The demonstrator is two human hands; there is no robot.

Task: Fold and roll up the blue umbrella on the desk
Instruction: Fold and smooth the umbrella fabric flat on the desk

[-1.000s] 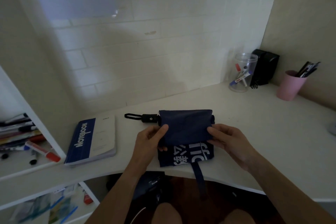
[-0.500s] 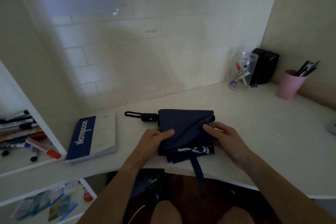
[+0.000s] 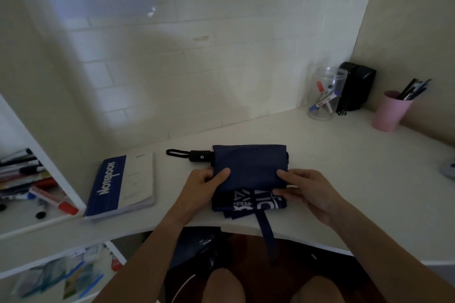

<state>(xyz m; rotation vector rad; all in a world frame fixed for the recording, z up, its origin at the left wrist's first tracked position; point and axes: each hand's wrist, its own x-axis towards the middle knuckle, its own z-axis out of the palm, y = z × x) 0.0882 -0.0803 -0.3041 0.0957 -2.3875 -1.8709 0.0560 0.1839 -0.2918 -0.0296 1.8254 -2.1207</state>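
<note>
The blue umbrella (image 3: 248,167) lies flat on the white desk (image 3: 344,167), its dark canopy folded into a rectangle with white lettering showing on the lower flaps. Its black handle (image 3: 200,155) with a wrist loop points left. A blue closing strap (image 3: 267,236) hangs over the desk's front edge. My left hand (image 3: 204,186) pinches the fabric at the left side, thumb on top. My right hand (image 3: 307,189) grips the fabric at the right side.
A blue and white notebook (image 3: 123,184) lies left of the umbrella. A clear jar of markers (image 3: 325,93), a black box (image 3: 357,86) and a pink pen cup (image 3: 391,110) stand at the back right. Shelves with markers (image 3: 29,179) are at the left.
Both hands folded the canopy's lower flap up over the lettering, then let it drop back a little; more white lettering shows now than half a second ago. The handle stayed put.
</note>
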